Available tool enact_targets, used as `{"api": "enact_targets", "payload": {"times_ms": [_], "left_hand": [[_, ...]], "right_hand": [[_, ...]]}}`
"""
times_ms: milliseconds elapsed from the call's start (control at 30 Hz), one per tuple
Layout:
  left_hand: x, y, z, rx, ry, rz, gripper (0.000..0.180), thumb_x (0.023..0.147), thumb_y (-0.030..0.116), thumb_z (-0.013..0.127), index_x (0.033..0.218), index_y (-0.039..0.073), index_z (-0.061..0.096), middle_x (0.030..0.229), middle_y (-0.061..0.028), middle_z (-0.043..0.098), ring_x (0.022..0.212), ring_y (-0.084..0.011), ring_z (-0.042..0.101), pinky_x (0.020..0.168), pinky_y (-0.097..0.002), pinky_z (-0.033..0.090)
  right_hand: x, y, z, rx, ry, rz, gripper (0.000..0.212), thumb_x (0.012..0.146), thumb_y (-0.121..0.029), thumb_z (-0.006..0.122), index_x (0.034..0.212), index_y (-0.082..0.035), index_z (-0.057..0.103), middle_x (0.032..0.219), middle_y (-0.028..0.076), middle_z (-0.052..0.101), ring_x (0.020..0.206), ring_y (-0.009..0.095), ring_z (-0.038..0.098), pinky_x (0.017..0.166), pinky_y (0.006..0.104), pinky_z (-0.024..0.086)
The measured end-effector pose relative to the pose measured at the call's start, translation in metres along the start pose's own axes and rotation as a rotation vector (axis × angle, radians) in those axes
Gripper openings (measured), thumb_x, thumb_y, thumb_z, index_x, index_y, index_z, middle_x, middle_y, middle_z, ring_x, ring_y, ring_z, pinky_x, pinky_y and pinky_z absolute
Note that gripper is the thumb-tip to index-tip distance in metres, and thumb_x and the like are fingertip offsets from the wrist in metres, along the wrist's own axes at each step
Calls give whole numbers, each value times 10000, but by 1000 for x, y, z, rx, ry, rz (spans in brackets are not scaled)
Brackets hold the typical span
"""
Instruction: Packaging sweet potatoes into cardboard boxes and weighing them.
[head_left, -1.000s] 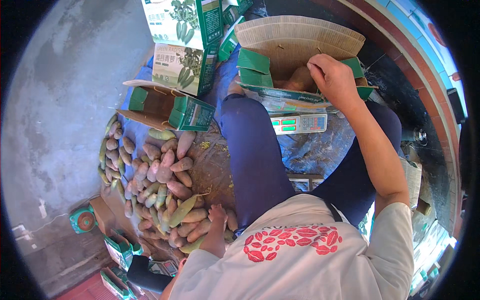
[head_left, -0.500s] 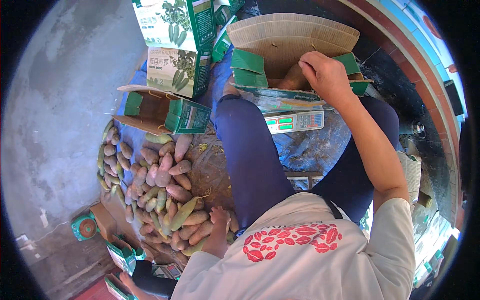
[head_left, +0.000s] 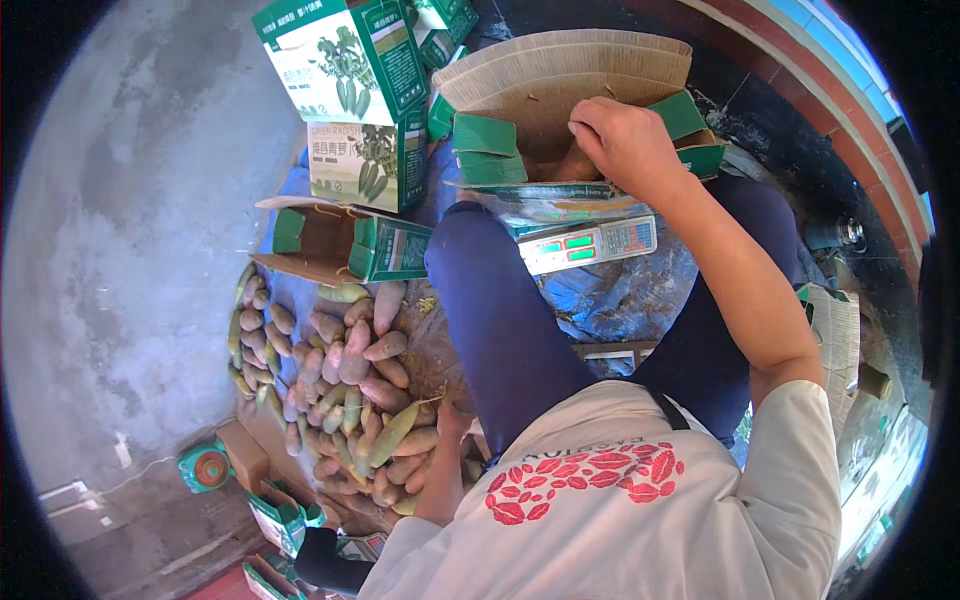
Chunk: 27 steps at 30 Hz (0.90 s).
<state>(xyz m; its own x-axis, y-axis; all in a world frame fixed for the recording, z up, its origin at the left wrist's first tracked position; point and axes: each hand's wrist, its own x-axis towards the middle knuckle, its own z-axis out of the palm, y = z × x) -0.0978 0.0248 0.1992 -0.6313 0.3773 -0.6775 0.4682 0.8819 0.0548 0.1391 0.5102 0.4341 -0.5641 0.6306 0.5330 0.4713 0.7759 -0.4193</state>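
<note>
My right hand (head_left: 625, 145) hangs over an open carton (head_left: 565, 75) with green flaps, its fingers curled and thumb pressed in. Whether anything is between those fingertips is hidden. Below them, a brownish radish (head_left: 575, 163) lies inside the carton. The carton stands by a digital scale (head_left: 590, 245) with lit green displays; how it is supported is not clear. My left hand (head_left: 455, 422) is low at the right edge of a heap of long radishes (head_left: 355, 370), some green, some reddish-brown. A pale green radish (head_left: 393, 435) lies close to it. Its fingers are mostly hidden.
A smaller open carton (head_left: 325, 240) lies left of my knee. Printed cartons (head_left: 365, 165) are stacked behind it. Blue sheeting (head_left: 625, 305) covers the floor between my legs. A green round-dial scale (head_left: 205, 467) stands at the left. Another person's black sleeve (head_left: 325, 565) shows at the lower left.
The view has shifted, so the heap and small carton appear farther right. My left hand has turned, its fingers less visible. My right hand stays over the carton. The other person's hand has left view.
</note>
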Motion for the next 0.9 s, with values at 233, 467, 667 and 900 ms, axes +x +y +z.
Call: {"api": "enact_targets", "payload": {"times_ms": [233, 467, 667, 900], "left_hand": [[-6, 77, -110, -426, 629, 283, 562, 622, 152, 804, 1088, 15, 522, 1063, -176, 564, 1009, -325, 542, 882, -404, 429], [-89, 195, -253, -550, 1064, 617, 581, 694, 87, 768, 1186, -3, 471, 1135, -147, 507, 1062, -270, 495, 953, -380, 386], [-113, 285, -284, -857, 860, 987, 605, 673, 14, 763, 1204, 19, 472, 1151, -125, 491, 1081, -246, 480, 949, -366, 390], [-121, 355, -293, -338, 1120, 1231, 603, 658, 52, 790, 1192, 29, 509, 1129, -119, 515, 1055, -251, 506, 934, -357, 402]], "right_hand": [[-2, 2, -4, 20, 42, 35, 104, 833, -144, 580, 810, -45, 597, 789, 108, 621, 716, 324, 609, 630, 406, 491], [1, 12, -14, 24, 93, 74, 143, 838, -197, 566, 806, -60, 595, 764, 117, 639, 725, 321, 631, 639, 443, 507], [3, 16, -21, 64, 146, 113, 151, 835, -198, 565, 809, -54, 599, 769, 126, 638, 733, 326, 630, 647, 448, 506], [3, 17, -25, 89, 154, 139, 153, 836, -200, 561, 807, -56, 606, 775, 132, 640, 752, 329, 632, 668, 446, 506]]}}
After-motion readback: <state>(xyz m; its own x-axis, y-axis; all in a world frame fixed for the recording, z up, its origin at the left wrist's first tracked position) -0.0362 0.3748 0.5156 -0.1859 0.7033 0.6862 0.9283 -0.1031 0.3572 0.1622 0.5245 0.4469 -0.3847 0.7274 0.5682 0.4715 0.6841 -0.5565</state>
